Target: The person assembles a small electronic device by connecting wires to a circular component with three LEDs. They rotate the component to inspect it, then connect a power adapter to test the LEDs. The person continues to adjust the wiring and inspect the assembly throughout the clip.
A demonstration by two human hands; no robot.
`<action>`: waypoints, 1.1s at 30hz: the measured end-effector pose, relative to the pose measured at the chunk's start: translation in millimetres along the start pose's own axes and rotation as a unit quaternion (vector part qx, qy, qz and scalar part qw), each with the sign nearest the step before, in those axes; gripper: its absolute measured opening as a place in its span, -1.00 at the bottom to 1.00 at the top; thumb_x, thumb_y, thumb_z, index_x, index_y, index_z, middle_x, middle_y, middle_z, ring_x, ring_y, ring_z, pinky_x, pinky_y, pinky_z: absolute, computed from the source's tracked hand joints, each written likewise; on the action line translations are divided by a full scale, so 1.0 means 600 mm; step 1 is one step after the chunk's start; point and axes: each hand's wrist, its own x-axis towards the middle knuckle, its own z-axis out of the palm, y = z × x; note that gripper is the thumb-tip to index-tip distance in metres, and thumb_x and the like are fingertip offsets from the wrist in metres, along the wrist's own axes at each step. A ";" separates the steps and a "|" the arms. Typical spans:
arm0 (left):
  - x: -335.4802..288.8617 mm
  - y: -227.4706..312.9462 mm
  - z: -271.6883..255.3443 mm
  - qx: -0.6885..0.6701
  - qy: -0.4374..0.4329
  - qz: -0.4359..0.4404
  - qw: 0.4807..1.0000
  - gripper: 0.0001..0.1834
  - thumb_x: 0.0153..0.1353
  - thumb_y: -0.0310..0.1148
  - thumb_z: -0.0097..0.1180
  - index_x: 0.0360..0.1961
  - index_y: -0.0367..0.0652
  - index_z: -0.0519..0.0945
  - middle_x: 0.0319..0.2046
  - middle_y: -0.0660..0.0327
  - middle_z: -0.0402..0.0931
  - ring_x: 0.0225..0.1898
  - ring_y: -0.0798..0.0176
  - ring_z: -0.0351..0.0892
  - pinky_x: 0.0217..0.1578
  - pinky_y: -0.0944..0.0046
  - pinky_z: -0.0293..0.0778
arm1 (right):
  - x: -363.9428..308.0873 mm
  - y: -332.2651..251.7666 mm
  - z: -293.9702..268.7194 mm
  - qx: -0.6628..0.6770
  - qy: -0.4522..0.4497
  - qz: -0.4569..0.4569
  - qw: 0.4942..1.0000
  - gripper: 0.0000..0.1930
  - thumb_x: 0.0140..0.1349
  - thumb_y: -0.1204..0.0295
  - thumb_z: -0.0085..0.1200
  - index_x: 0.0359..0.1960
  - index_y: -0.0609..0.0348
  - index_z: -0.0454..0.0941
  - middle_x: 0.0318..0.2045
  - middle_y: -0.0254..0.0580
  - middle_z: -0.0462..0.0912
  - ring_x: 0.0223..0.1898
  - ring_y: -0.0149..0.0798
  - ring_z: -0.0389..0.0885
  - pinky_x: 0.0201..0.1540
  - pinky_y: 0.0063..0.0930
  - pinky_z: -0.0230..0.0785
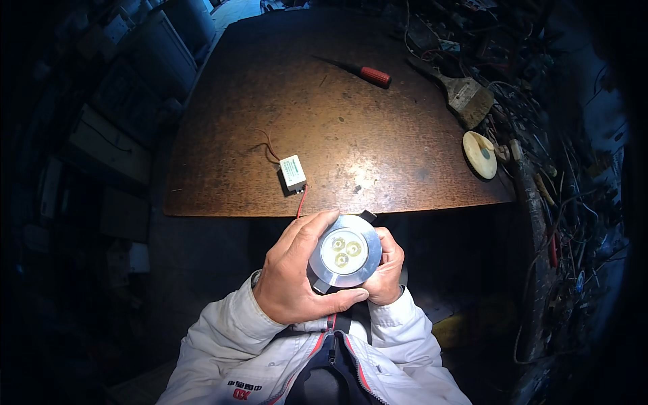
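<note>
A round LED downlight (345,251) with a silver ring and three lenses faces up between my hands, just off the table's near edge. My left hand (297,265) grips its left side, thumb along the lower rim and fingers along the upper left. Round the right side and underneath closes my right hand (386,271), its fingers partly hidden by the light. Dark spring clips stick out at the ring's top and lower left. On the table lies a small white LED driver box (293,172); a red wire runs from it toward the light, and a thin reddish-brown wire leaves its far end.
The brown wooden table (236,101) spreads ahead of me. A red-handled screwdriver (374,76) lies toward its far right. Along the right edge are a flat paintbrush (469,101), a cream-coloured disc (480,155) and a clutter of wires and tools. Dark boxes (111,145) stand at left.
</note>
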 end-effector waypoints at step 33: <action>-0.008 -0.004 0.006 0.063 0.006 0.036 0.997 0.09 -0.05 -0.01 0.76 0.38 -0.45 0.49 0.35 -0.36 0.45 0.33 -0.25 0.60 0.32 -0.05 0.57 | 0.002 -0.015 0.014 -0.012 -0.029 -0.056 0.998 -0.36 0.14 0.76 0.49 0.25 0.41 0.47 0.32 0.21 0.61 0.28 -0.13 0.67 0.36 -0.18 0.59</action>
